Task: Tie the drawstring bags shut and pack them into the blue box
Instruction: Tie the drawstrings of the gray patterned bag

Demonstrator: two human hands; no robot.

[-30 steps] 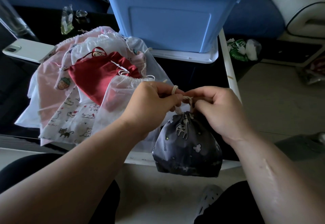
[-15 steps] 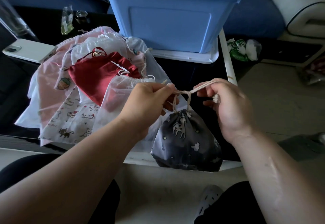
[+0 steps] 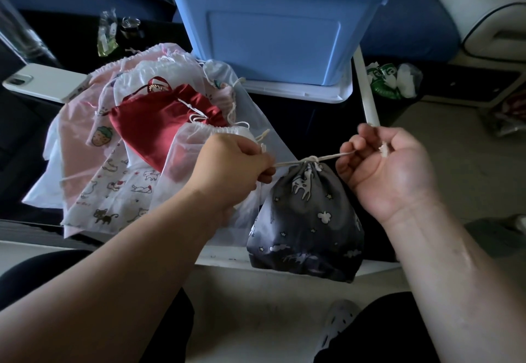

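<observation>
Dark glossy tabletop (image 3: 313, 123); left hand (image 3: 236, 163), right hand (image 3: 390, 169) each pinch cream cord (image 3: 338, 155) (seemingly knotted) atop puckered grey bag (image 3: 310, 220)

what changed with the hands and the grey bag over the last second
The left hand and right hand drew apart sideways, pulling the drawstring taut and cinching its knot on the grey bag. Both still pinch the cord ends. The bag pile and blue box stayed put.

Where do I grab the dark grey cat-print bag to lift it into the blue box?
Take the dark grey cat-print bag by its gathered neck, just under the knot, from above: the neck is cinched narrow and points up, while the body below bulges wide.
</observation>
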